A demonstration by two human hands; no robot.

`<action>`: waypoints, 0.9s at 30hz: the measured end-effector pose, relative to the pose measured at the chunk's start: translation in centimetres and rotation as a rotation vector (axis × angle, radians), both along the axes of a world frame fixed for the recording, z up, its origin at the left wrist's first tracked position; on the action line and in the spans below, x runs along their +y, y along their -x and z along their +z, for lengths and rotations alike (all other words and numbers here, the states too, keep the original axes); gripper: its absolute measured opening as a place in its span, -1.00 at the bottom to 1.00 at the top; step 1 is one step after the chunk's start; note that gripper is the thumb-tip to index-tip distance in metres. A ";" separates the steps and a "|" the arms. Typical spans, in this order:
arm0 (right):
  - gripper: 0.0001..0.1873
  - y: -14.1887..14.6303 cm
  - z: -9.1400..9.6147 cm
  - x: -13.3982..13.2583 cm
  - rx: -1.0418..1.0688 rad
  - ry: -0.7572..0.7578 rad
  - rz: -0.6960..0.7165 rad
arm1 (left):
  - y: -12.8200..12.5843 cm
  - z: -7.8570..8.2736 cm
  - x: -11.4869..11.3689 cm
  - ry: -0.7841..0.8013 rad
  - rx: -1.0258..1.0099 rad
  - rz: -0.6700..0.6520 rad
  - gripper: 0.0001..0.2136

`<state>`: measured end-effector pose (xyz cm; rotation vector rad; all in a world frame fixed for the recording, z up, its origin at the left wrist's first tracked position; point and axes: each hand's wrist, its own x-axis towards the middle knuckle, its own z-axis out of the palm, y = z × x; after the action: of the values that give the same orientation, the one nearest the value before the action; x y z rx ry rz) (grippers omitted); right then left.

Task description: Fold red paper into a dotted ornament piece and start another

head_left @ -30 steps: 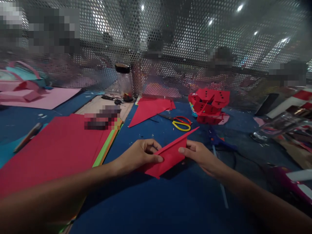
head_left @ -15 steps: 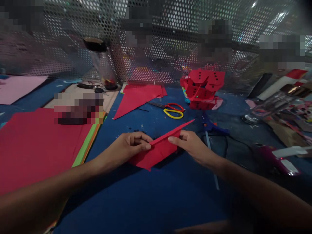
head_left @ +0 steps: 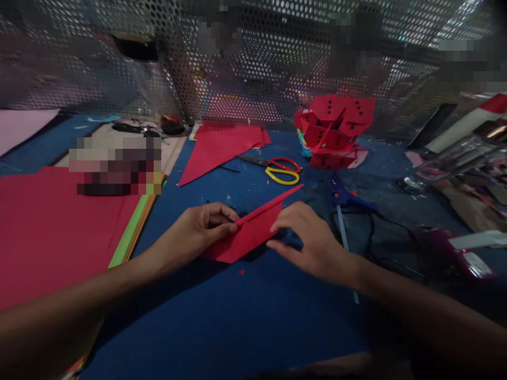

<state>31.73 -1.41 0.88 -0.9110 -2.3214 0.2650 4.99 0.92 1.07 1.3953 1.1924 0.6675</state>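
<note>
Clock taken around the folded red paper, 12 = away from wearer. Paper is held mid-view just over the blue mat, tilted, its rolled or folded long edge pointed toward 2.

Left hand, at 9: thumb and fingers clamped on the paper's near-left part. Right hand, between 3 and 4: thumb and index spread apart, fingertips at the paper's right edge; whether contact is made can't be told.

Small red scrap seen near 6. Scissors laid at 1, red and yellow handles pointed right. Flat red sheets placed at 11, tips of the blades just beside them. Black-dotted red paper piece set between 1 and 2, farther out. Blue glue gun laid between 2 and 3. Large paper stack placed at 9, red on top.
</note>
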 end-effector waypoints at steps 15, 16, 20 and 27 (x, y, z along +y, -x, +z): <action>-0.78 0.7 -1.1 -0.6 -0.379 -0.166 0.222 | 0.0 -0.6 -1.1 -0.074 0.206 -0.113 -0.76; -0.78 0.8 -1.2 -0.6 -0.381 -0.160 0.228 | -0.1 -0.5 -1.2 -0.115 0.231 -0.110 -0.78; -0.78 1.0 -1.2 -0.6 -0.361 -0.154 0.226 | -0.3 -0.3 -1.6 -0.282 0.336 -0.138 -0.90; -0.76 1.1 -1.2 -0.6 -0.357 -0.139 0.201 | 0.0 -1.1 -1.7 -0.706 0.473 -0.228 -0.87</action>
<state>30.62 -2.01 -0.28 -0.7009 -2.7266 0.0205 5.04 -0.78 -0.07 2.3439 1.1723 0.6414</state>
